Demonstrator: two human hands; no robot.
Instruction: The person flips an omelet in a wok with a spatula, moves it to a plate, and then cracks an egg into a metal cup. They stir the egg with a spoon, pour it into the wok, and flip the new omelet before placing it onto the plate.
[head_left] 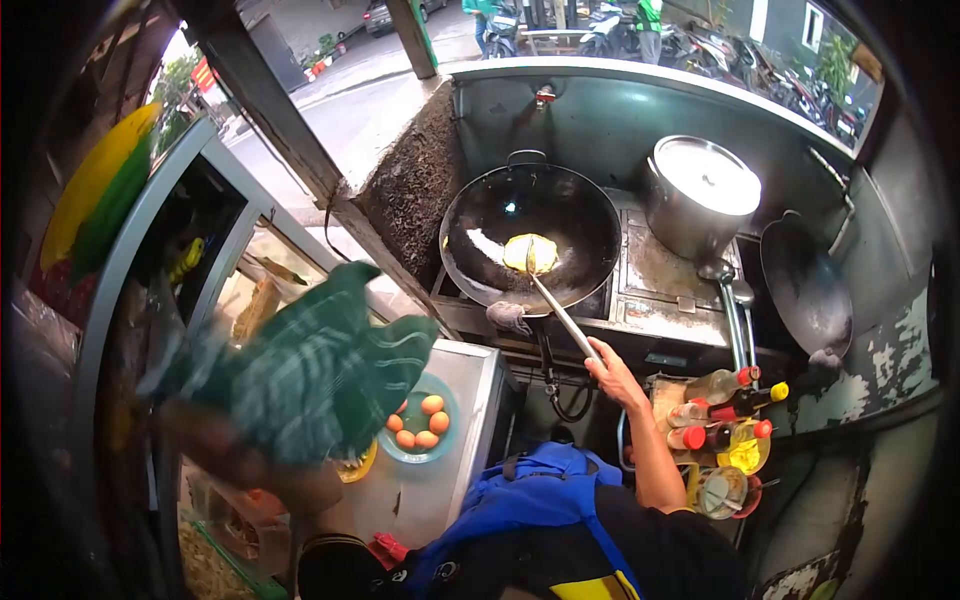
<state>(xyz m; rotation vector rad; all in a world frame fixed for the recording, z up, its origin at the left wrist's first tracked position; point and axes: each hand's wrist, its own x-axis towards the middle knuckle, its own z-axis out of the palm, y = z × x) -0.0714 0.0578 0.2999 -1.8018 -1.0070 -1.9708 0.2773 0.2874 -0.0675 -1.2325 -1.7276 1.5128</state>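
My right hand (617, 378) is closed around the long handle of a wok spatula (562, 315). Its far end meets a yellow, omelette-like piece of egg (530, 254) in a large dark wok (585, 215); the blade's shape is hard to see. White foam or glare lies left of the egg. At lower left, my left hand (235, 450) is smeared by motion, its fingers not distinguishable. Directly by it is a dark green, wavy-edged sheet (330, 370), cloth-like with pale streaks. Whether the hand grips it cannot be told.
Several brown eggs (426, 439) sit in a bluish bowl (444, 387) on a metal counter (468, 385). A lidded pot (690, 225), ladles (727, 310) and another wok (800, 290) stand right. Sauce bottles (735, 403) crowd beside my right forearm. A glass-sided cabinet (215, 150) stands left.
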